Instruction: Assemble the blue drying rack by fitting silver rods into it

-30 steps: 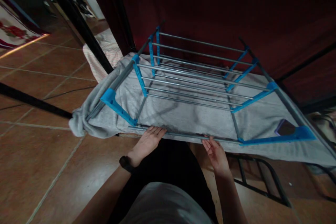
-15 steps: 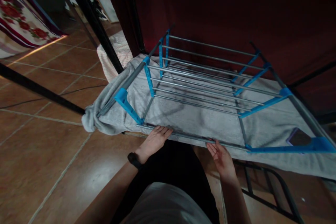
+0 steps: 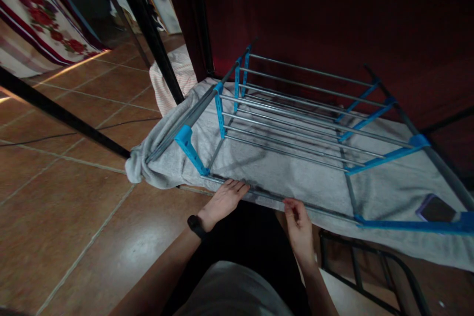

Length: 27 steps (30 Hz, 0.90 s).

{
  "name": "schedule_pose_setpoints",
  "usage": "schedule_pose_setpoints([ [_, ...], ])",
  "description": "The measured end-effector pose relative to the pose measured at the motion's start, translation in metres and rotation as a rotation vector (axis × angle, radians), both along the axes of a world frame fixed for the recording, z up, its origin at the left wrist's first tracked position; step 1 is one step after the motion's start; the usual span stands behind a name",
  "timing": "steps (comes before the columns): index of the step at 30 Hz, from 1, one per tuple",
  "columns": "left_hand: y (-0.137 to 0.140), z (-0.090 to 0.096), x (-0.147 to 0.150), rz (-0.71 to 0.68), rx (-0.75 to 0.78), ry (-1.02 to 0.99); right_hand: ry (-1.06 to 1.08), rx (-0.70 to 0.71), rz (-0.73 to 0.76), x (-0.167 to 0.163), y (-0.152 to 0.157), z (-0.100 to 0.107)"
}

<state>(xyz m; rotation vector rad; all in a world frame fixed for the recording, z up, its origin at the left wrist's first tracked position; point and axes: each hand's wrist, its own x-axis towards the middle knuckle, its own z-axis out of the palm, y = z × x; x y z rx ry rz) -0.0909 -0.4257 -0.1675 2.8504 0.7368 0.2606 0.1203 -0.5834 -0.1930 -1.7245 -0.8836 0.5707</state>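
Observation:
A metal and blue plastic drying rack [image 3: 296, 133] lies on a grey blanket [image 3: 281, 168] in front of me. Along its near side runs a grey metal rod [image 3: 266, 194]. My left hand [image 3: 230, 196], with a black band on the wrist, is laid over this rod with its fingers together; the thumb is hidden. Farther right, my right hand [image 3: 297, 217] has its fingers curled, and the thumb and fingertips close at the same rod.
Black metal bars [image 3: 62, 113] of a frame cross the left side. A dark flat object [image 3: 437, 208] rests on the blanket at right. Below the blanket's edge is a black metal ladder-like piece [image 3: 370, 271]. A dark red curtain [image 3: 314, 15] hangs behind; a cable [image 3: 74, 133] crosses the tiled floor.
My right hand has slid left along the rod, and its fingers have curled from a spread pose. My left hand stays at about the same place on the rod. The view has shifted slightly.

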Motion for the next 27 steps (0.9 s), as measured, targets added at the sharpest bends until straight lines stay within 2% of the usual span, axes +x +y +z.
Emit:
schedule_pose_setpoints([
  [4,-0.001,0.0,-0.001,-0.008,-0.022,-0.034,-0.519,-0.013,0.292,-0.016,0.022,0.003],
  [7,-0.001,0.0,-0.001,-0.007,-0.037,-0.064,-0.743,-0.069,0.409,-0.02,0.038,0.0],
  [11,0.0,-0.001,-0.001,-0.001,-0.029,-0.144,-0.843,-0.109,0.484,-0.016,0.047,-0.005],
  [16,-0.003,-0.004,-0.016,0.095,0.089,-0.379,-0.868,-0.069,0.478,-0.01,0.046,-0.004],
  [19,-0.005,-0.008,-0.038,0.284,0.144,-0.578,-0.868,-0.048,0.465,-0.009,0.045,-0.001],
  [24,0.01,-0.002,-0.066,0.84,0.013,-1.087,-0.876,-0.028,0.455,-0.006,0.046,0.003],
  [26,0.022,0.004,-0.068,0.93,-0.095,-1.227,-0.884,-0.017,0.451,-0.005,0.046,0.004],
  [27,0.028,0.007,-0.067,0.919,-0.181,-1.243,-0.889,-0.011,0.447,-0.004,0.047,0.004],
])
